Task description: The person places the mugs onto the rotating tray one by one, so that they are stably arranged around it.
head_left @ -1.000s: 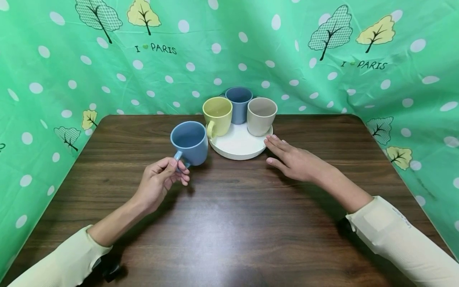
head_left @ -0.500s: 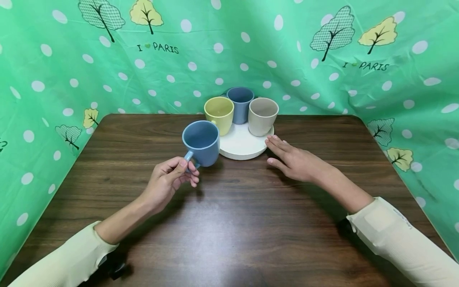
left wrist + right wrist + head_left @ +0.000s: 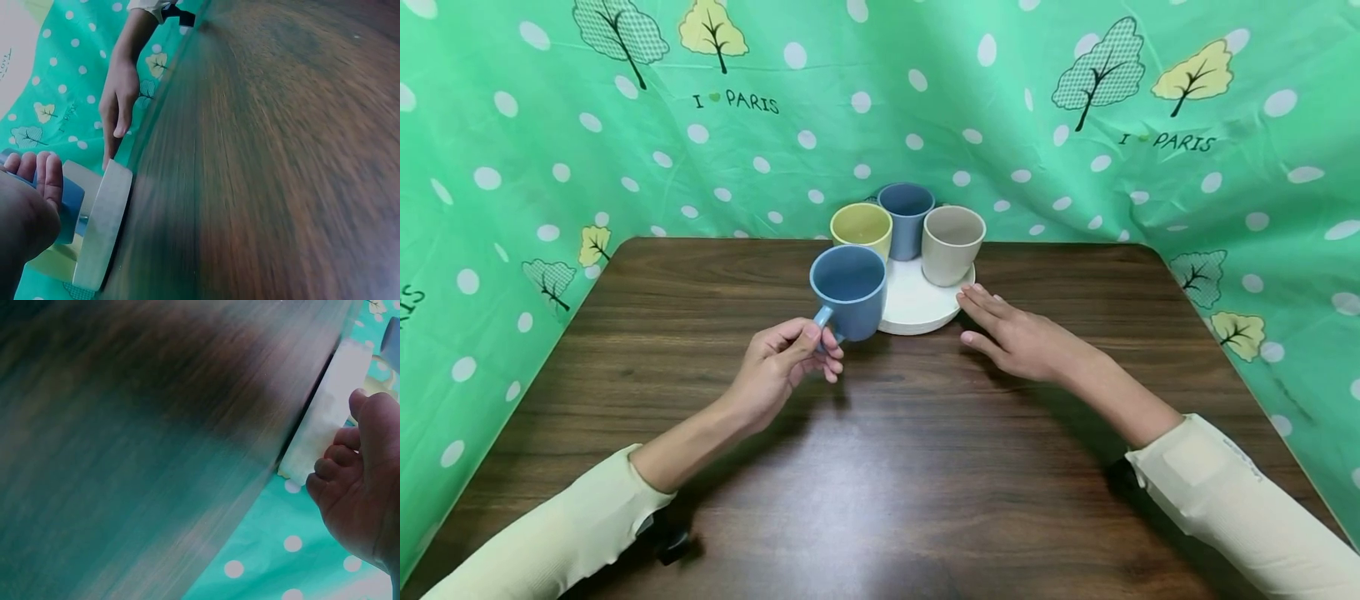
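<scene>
My left hand pinches the handle of a blue mug, held upright in the air at the front left of a round white tray. Behind that mug, partly hidden by it, a yellow mug stands on the tray. A second blue mug is at the tray's back, and a light grey mug stands at its right. My right hand has its fingers extended, fingertips touching the tray's right rim. From the right wrist, those fingertips lie along the tray's side wall.
The dark wooden table stretches from the tray to the front. A green dotted curtain with printed trees hangs close behind the tray and down both sides.
My left hand has carried the blue mug rightward and slightly up, so it now covers part of the yellow mug and the tray's left side. The right hand stays at the rim.
</scene>
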`<action>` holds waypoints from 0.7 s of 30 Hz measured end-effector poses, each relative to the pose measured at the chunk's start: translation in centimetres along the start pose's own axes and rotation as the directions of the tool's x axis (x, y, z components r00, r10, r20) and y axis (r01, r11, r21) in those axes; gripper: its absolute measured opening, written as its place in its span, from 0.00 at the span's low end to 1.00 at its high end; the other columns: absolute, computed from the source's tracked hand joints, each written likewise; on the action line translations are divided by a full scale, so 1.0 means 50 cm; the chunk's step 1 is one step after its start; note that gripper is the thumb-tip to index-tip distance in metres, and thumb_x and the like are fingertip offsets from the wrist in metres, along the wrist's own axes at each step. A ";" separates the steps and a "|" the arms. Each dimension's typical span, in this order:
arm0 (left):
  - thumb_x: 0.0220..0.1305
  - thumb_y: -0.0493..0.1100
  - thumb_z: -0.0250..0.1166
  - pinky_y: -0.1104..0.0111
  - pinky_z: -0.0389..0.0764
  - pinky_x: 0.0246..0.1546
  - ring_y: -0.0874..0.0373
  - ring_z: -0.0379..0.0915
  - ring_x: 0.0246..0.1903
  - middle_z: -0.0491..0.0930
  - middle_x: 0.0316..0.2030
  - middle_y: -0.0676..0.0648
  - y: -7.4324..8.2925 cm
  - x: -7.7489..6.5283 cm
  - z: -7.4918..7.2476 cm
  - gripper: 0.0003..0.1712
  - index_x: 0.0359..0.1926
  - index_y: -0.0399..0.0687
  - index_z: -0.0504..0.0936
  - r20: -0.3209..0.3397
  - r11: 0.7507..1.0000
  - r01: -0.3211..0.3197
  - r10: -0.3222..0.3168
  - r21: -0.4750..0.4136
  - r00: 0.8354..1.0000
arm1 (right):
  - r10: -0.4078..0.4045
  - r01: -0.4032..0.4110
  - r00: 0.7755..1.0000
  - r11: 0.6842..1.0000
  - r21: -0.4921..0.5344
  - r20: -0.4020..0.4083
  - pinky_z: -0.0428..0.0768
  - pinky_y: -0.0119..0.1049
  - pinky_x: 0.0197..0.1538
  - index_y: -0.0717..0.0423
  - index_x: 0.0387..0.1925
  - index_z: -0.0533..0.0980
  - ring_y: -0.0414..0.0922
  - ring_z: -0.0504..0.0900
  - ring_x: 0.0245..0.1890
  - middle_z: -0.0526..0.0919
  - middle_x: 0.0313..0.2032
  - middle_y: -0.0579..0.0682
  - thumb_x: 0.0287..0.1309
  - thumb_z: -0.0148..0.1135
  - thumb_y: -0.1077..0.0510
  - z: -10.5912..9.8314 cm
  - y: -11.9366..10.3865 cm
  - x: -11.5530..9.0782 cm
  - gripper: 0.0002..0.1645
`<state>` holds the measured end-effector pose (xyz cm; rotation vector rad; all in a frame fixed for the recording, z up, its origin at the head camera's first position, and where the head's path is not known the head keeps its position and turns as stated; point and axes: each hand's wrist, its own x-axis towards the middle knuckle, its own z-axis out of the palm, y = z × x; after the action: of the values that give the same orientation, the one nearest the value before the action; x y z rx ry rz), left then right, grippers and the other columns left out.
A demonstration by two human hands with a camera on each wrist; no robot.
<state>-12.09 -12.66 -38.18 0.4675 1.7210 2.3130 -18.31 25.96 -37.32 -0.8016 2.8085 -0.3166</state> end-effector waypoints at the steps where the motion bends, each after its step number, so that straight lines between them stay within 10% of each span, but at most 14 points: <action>1: 0.91 0.39 0.54 0.66 0.93 0.44 0.57 0.89 0.39 0.90 0.40 0.46 -0.001 0.002 0.004 0.16 0.43 0.43 0.85 0.000 1.000 0.002 -0.002 -0.003 1.000 | -0.001 0.001 1.000 1.000 0.000 -0.003 0.63 0.68 0.87 0.53 0.92 0.51 0.69 0.54 0.90 0.48 0.92 0.61 0.91 0.48 0.38 0.001 0.000 0.000 0.44; 21: 0.91 0.39 0.54 0.66 0.93 0.43 0.58 0.89 0.38 0.89 0.39 0.47 -0.011 0.047 0.043 0.16 0.44 0.41 0.85 -0.025 1.000 -0.005 0.004 -0.030 1.000 | -0.013 0.013 1.000 1.000 -0.018 -0.019 0.60 0.65 0.90 0.55 0.92 0.52 0.64 0.53 0.91 0.49 0.91 0.63 0.90 0.52 0.39 0.007 0.003 0.003 0.45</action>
<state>-13.48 -9.75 -37.87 0.4394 1.6953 2.3542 -18.41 25.95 -37.70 -0.8251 2.8291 -0.3032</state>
